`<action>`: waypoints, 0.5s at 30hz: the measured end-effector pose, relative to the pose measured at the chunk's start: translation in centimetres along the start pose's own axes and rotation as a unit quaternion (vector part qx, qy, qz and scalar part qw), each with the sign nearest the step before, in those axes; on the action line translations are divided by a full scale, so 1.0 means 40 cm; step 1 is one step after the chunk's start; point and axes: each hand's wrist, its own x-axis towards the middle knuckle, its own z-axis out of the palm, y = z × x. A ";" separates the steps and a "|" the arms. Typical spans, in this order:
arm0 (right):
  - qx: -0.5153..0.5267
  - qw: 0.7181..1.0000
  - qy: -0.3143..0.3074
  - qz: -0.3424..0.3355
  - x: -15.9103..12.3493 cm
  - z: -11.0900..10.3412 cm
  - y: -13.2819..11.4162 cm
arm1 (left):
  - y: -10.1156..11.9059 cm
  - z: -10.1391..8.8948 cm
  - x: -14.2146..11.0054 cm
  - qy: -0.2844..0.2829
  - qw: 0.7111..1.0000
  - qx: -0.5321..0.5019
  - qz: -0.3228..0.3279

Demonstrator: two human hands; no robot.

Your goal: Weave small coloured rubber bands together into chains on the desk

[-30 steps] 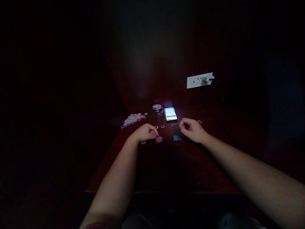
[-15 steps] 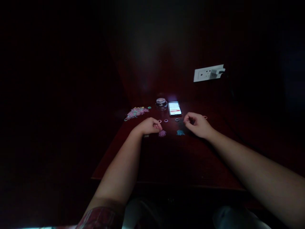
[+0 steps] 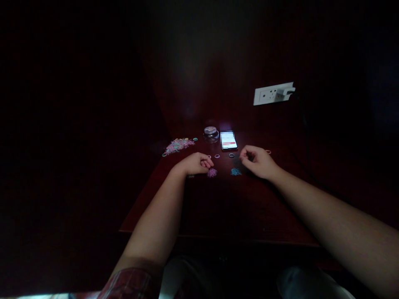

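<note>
In the head view, the left hand [image 3: 205,163] is at ten o'clock of the purple pile [image 3: 212,172], fingers bent right beside it, and the right hand [image 3: 242,157] is curled near two o'clock of the blue pile [image 3: 236,172]; I cannot tell whether either grip is closed or holds anything. From the piles, the worktop [image 3: 230,207] stretches toward six o'clock to its near edge, while the mixed heap [image 3: 179,146] sits at ten o'clock by the left edge, and the phone [image 3: 229,141] and jar [image 3: 211,135] stand toward twelve.

The table [image 3: 230,207] looks like smooth, glossy wood, the wall socket [image 3: 267,95] plastic.
</note>
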 end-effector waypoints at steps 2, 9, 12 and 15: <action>-0.001 1.000 -0.001 -0.001 0.000 0.001 -0.003 | 0.010 0.002 -0.006 -0.005 1.000 0.025 0.006; 0.013 1.000 -0.008 0.001 0.000 0.005 -0.007 | 0.043 0.019 -0.020 0.001 0.991 0.133 -0.016; 0.016 1.000 -0.009 0.005 0.001 0.007 -0.005 | 0.035 0.024 -0.012 -0.010 0.991 0.134 -0.019; 0.016 1.000 -0.010 0.012 0.001 0.008 -0.004 | 0.025 0.025 -0.007 -0.013 0.993 0.118 -0.016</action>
